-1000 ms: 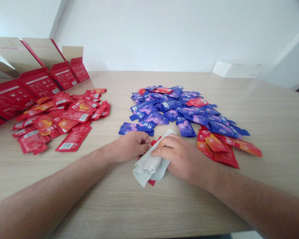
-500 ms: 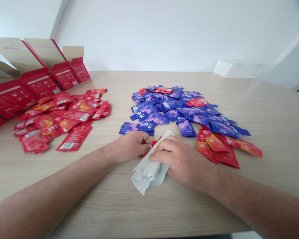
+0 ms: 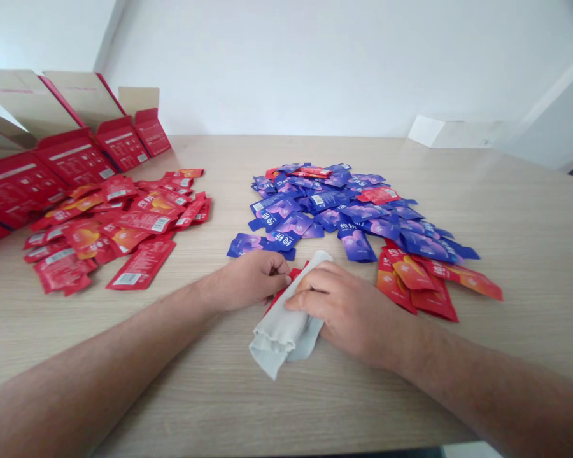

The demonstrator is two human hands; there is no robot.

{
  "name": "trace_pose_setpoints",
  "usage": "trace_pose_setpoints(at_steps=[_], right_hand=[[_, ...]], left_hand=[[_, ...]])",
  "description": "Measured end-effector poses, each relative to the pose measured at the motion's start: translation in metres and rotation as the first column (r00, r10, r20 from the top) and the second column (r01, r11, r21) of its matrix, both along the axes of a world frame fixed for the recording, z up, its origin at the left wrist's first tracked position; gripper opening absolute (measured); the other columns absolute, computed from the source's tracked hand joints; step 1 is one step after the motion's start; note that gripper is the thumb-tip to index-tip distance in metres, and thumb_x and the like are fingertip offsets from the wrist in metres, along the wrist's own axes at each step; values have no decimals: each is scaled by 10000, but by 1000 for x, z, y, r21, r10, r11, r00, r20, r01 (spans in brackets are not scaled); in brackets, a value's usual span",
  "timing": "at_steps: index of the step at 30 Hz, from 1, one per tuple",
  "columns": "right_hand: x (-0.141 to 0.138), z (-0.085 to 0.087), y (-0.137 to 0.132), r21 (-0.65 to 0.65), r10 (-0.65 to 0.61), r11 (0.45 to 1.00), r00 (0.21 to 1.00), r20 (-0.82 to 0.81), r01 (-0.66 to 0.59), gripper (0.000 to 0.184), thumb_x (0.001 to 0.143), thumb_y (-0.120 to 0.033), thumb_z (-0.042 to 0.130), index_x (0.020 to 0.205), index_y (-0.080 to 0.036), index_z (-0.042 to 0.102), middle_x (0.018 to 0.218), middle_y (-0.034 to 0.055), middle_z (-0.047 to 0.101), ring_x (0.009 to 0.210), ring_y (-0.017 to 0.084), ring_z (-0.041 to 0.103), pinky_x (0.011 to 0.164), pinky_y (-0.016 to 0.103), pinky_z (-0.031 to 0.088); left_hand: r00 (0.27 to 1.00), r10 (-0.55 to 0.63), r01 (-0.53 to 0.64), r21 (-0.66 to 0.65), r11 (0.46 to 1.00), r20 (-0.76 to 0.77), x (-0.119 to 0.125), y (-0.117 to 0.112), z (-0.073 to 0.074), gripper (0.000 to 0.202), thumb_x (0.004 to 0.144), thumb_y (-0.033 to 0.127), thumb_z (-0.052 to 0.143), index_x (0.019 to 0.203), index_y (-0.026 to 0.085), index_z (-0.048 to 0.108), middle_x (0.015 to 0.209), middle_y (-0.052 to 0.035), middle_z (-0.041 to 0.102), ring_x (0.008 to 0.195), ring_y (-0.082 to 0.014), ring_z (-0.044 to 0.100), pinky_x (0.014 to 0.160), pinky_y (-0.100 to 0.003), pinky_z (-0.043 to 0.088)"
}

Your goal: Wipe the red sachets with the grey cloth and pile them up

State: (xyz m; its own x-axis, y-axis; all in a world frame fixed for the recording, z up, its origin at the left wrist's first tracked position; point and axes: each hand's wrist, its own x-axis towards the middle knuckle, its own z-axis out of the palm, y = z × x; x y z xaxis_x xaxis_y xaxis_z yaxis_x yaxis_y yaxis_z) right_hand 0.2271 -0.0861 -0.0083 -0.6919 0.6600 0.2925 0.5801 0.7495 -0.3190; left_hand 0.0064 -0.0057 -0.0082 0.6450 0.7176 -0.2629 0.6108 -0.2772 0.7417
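My left hand (image 3: 251,280) is closed, its fingertips pinching the edge of a red packet (image 3: 293,275) that lies mostly hidden under a light grey cloth (image 3: 279,334). My right hand (image 3: 346,305) presses down on that cloth with curled fingers, holding it against the packet. Both hands meet near the middle of the wooden table (image 3: 286,394), just in front of a pile of blue packets (image 3: 334,210).
A spread of red packets (image 3: 109,229) lies at the left, with open red cartons (image 3: 71,156) behind it. A few red-orange packets (image 3: 424,280) sit right of my right hand. A white box (image 3: 451,132) stands at the far right edge.
The cloth under my right hand has slid a little toward me and to the left, covering the red packet's near corner. My left hand has stayed put.
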Motion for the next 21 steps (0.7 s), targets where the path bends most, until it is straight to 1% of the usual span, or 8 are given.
trace_pose_setpoints(at_steps=[4,8,10,15,19,21], right_hand=[[2,-1,3,3,-64,998,998,-17,64,354,884,-18,625,1178,-189,725,1085,76,676,1049,249,569,951,412,490],[0,-1,0,3,0,1000,1000,-5,0,311,910,-45,616,1159,-190,730,1080,73,679,1046,247,567,925,398,496],[0,-1,0,-1,12,1000,1000,-7,-13,302,912,-54,623,1160,-190,732,1084,74,681,1045,245,569,923,397,497],[2,-1,3,-10,-69,998,997,-22,69,364,876,-19,638,1184,-191,727,1101,80,678,1064,253,567,966,422,489],[-1,1,0,-8,4,1000,1000,-5,-4,328,901,-38,629,1178,-182,729,1090,74,681,1053,248,566,944,399,493],[-1,1,-1,-10,9,1000,1000,-6,-9,326,905,-40,625,1176,-187,729,1087,69,683,1048,244,569,936,393,493]], left_hand=[[1000,8,-8,-32,999,15,1,-1,1,194,910,382,566,836,209,612,656,42,608,553,-110,558,488,-221,383],[1000,-1,1,4,1000,-9,1,0,1,195,914,381,551,850,211,625,650,38,618,558,-117,560,507,-228,397],[1000,0,0,2,1000,-11,1,0,1,210,918,394,545,851,212,628,652,37,621,558,-116,558,510,-228,398],[1000,6,-6,-39,999,11,1,-1,1,207,907,400,566,842,211,621,658,39,619,553,-111,557,498,-221,385],[1000,9,-9,1,1000,-8,0,0,0,215,915,409,563,853,213,622,651,35,625,557,-115,561,509,-225,391],[1000,6,-6,2,1000,-7,0,0,0,228,922,417,556,848,212,625,652,34,625,553,-114,556,506,-226,391]])
